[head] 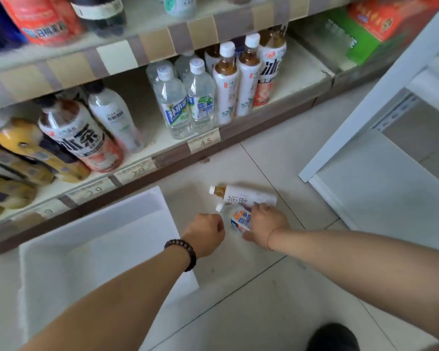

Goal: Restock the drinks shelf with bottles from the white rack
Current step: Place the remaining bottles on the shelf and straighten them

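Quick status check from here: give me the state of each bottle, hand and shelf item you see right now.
tea bottle: lying on its side on the floor tiles, capped.
clear bottle: lying on the floor beside the tea bottle, gripped by the right hand.
right hand: fingers curled round the clear bottle.
left hand: fingers curled, holding nothing.
water bottles: upright on the bottom shelf, capped.
white tub: on the floor; contents unclear.

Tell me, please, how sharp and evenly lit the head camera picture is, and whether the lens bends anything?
Head view: soft daylight, faint shadows; the wide lens bows the shelf edge and white rack; motion blur smears the bottles at far left, while the floor bottles and both hands, left and right, stay fairly readable.
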The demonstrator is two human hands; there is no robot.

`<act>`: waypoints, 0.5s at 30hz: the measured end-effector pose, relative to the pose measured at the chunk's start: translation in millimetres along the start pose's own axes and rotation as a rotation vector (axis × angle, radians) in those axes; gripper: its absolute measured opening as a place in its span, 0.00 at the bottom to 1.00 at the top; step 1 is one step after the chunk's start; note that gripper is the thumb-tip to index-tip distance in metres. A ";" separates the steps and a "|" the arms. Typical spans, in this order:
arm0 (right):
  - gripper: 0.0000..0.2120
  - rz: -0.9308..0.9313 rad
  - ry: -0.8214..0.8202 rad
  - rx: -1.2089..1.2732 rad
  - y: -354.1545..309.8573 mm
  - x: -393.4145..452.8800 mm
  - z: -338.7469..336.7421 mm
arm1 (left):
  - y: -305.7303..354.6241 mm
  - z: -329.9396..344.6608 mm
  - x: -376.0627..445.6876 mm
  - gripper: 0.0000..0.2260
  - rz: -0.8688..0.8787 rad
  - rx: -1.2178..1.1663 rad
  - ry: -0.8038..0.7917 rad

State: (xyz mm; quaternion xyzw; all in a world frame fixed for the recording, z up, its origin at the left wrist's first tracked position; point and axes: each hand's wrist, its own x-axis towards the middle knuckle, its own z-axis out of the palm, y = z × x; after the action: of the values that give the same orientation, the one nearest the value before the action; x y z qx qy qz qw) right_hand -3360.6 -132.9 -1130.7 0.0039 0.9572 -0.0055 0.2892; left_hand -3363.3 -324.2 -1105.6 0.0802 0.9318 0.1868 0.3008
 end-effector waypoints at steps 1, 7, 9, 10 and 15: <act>0.36 -0.011 0.000 -0.014 -2.0 -0.6 2.2 | 0.4 -0.8 0.6 0.08 -0.007 -0.021 0.001; 0.25 -0.014 -0.143 0.179 -2.3 4.4 -17.5 | -2.8 -36.0 0.5 0.17 -0.087 -0.082 0.076; 0.20 -0.015 -0.182 0.370 -4.4 0.3 -31.7 | -8.3 -59.7 3.2 0.25 -0.164 -0.113 0.144; 0.16 -0.030 -0.170 0.478 -8.4 -3.5 -40.8 | -12.0 -73.5 5.6 0.29 -0.198 -0.176 0.161; 0.14 -0.205 -0.036 0.863 -46.3 -16.4 -98.9 | -18.7 -134.1 -4.4 0.26 -0.107 -0.734 -0.091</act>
State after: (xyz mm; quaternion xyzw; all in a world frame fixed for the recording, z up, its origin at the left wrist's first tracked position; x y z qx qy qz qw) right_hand -3402.2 -178.0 -1038.9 0.0295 0.8575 -0.4335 0.2756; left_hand -3439.7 -382.7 -1010.2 -0.0734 0.7913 0.4887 0.3601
